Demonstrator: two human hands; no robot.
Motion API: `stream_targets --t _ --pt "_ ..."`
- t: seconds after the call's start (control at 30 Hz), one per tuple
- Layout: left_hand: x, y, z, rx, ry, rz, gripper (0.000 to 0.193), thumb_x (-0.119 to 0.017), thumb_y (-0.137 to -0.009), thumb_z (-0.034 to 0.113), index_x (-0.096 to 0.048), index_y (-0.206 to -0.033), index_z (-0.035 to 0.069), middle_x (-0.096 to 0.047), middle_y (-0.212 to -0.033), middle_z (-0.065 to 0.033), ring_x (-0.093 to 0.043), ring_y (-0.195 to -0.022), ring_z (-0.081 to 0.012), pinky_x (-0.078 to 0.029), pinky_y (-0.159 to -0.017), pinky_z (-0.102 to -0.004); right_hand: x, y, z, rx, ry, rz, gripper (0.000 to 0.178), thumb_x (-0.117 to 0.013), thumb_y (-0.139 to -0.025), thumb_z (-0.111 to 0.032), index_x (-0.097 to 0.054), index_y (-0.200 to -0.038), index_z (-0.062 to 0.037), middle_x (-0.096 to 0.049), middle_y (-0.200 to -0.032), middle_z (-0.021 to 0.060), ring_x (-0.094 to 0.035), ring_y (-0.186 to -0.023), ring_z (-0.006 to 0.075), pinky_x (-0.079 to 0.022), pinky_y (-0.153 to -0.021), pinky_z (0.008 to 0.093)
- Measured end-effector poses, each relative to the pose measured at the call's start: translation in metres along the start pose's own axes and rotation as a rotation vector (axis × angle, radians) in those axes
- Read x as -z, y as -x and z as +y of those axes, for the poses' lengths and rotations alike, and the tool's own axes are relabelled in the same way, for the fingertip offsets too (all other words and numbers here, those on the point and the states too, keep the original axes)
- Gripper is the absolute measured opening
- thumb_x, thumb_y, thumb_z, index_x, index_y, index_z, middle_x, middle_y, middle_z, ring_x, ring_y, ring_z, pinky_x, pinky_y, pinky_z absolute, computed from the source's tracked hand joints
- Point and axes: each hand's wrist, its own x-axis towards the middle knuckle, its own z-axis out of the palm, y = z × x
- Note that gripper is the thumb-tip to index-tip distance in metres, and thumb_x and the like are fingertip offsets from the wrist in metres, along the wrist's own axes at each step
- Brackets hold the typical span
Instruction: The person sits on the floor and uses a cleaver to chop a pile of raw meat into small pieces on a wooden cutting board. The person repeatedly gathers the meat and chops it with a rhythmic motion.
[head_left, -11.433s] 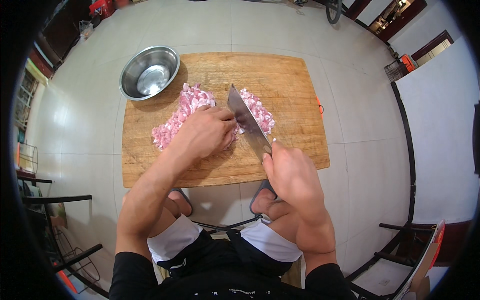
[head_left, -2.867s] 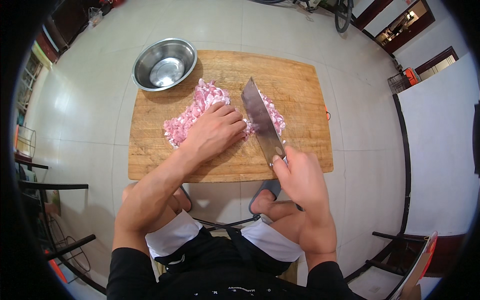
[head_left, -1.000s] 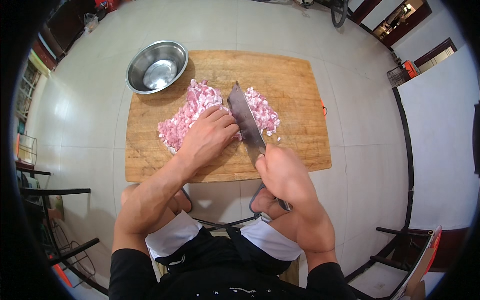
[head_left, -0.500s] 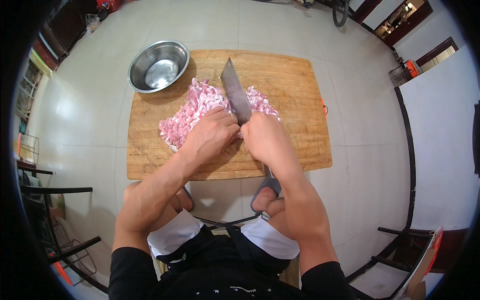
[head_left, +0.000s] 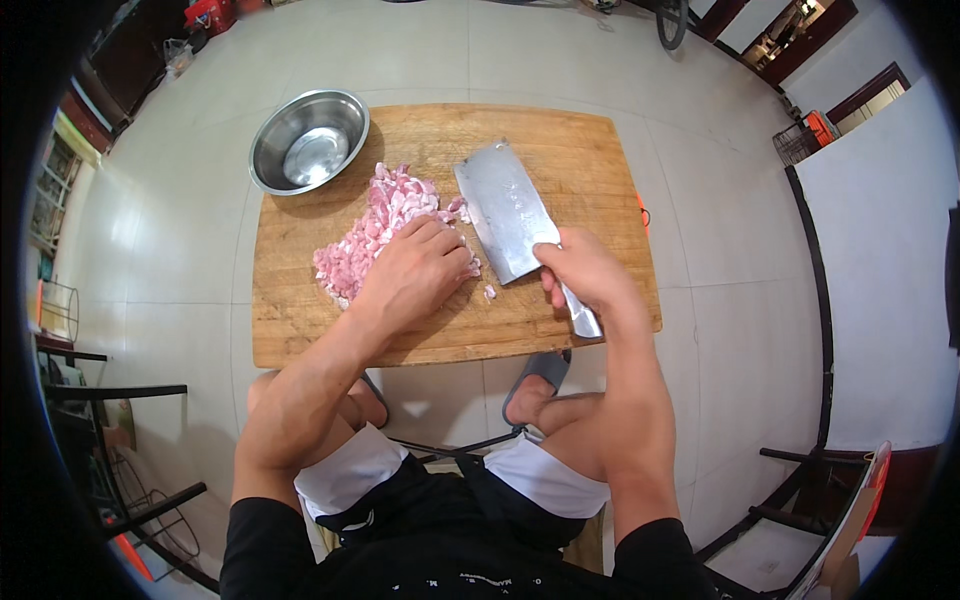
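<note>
A heap of chopped pale pink meat [head_left: 372, 230] lies on the left half of a thick wooden cutting board [head_left: 575, 150]. My left hand [head_left: 420, 262] rests on the heap's right edge, fingers curled down and pressed on the meat. In my right hand [head_left: 583, 268] is a cleaver [head_left: 503, 205], gripped where blade and handle meet, thumb on the blade. The cleaver's broad side faces up, tilted over the board right of the heap, and hides whatever lies beneath. A small scrap of meat [head_left: 490, 292] sits near the blade's lower corner.
A steel bowl [head_left: 310, 145] stands at the board's far left corner, with no contents showing. Under the board's near edge are my slippered feet [head_left: 535, 385]. Black-framed chairs [head_left: 120, 390] flank me on the left and right. Tiled floor [head_left: 720, 240] surrounds the board.
The cleaver has turned from edge-down to nearly flat, and its handle has swung right with my right hand. Meat right of the blade is now out of sight. My left hand has barely moved.
</note>
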Motion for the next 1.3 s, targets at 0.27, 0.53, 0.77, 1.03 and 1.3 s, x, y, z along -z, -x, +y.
stream_targets --t 0.27,0.53,0.77,1.03,1.3 --pt "0.012 -0.008 0.005 0.009 0.091 0.02 0.027 -0.08 -0.088 0.019 -0.073 -0.111 0.007 -0.071 -0.111 -0.0128 -0.067 -0.11 -0.0353 -0.054 -0.103 -0.0491 0.016 0.034 -0.018 -0.046 0.068 0.098 0.021 -0.061 -0.104 -0.016 -0.067 -0.096 0.0027 -0.067 -0.071 0.0063 -0.063 -0.051 0.0149 -0.051 -0.051 0.0347" --pt "-0.002 -0.026 -0.01 0.26 -0.038 0.102 0.031 -0.067 -0.108 0.028 -0.077 -0.127 0.006 -0.073 -0.131 -0.0134 -0.064 -0.132 -0.0324 -0.039 -0.126 -0.0539 -0.007 0.09 -0.038 0.069 0.293 0.258 0.03 -0.061 -0.107 -0.02 -0.064 -0.094 0.0068 -0.067 -0.068 0.0159 -0.069 -0.053 0.026 -0.055 -0.054 0.043" --pt "-0.008 -0.028 -0.021 0.234 -0.06 -0.049 0.029 -0.063 -0.11 0.023 -0.08 -0.126 0.006 -0.074 -0.13 -0.0077 -0.065 -0.133 -0.0273 -0.032 -0.131 -0.0606 -0.004 0.108 -0.033 0.093 0.386 0.191 0.033 -0.062 -0.108 -0.022 -0.065 -0.094 0.0081 -0.067 -0.069 0.0216 -0.069 -0.053 0.034 -0.055 -0.058 0.0486" --pt "0.001 -0.026 -0.022 0.348 0.057 0.064 0.031 -0.061 -0.113 0.02 -0.077 -0.135 0.006 -0.072 -0.138 -0.0132 -0.064 -0.135 -0.0324 -0.029 -0.133 -0.0599 0.016 0.116 -0.024 0.061 0.369 0.026 0.034 -0.064 -0.107 -0.024 -0.063 -0.09 0.0053 -0.065 -0.066 0.0167 -0.07 -0.052 0.0259 -0.053 -0.053 0.0425" --pt "0.02 -0.029 -0.027 0.444 0.085 0.086 0.034 -0.055 -0.116 0.022 -0.076 -0.138 0.005 -0.071 -0.141 -0.0144 -0.063 -0.137 -0.034 -0.031 -0.132 -0.0599 0.032 0.125 -0.005 0.01 0.333 -0.072 0.032 -0.068 -0.106 -0.025 -0.062 -0.09 0.0022 -0.065 -0.065 0.0105 -0.07 -0.053 0.0207 -0.052 -0.052 0.0374"
